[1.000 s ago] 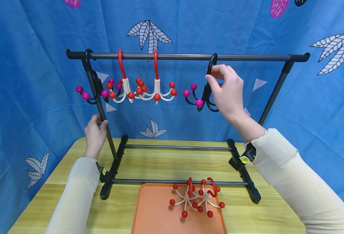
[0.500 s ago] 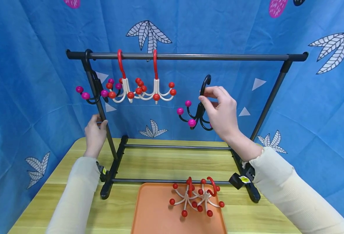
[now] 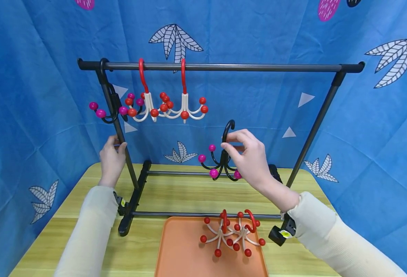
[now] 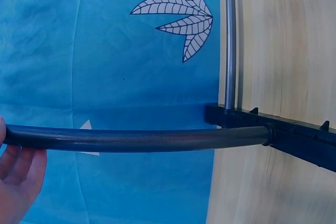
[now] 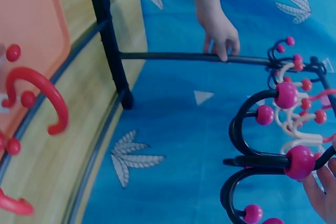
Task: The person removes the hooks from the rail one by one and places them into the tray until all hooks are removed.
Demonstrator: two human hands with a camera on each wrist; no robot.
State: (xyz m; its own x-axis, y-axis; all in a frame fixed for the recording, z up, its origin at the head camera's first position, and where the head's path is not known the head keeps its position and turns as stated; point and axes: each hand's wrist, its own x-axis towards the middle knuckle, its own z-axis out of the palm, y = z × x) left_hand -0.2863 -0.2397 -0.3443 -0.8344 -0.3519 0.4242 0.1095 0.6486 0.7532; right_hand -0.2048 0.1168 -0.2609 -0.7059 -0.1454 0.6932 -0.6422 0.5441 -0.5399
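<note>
Newly off the rail, one black hook, pinched by the right grip, descends below it, leaving three hooks hung there; left grip holds the post.

The left hand holds firm with its fingers bent and its thumb on its right side; the left arm runs down from it, tilting slightly leftward. To its right and well apart, the right hand pinches between thumb and fingertips, which point leftward. From that hand the right arm slants down and rightward, and both arms are sleeved almost to the hands
</note>
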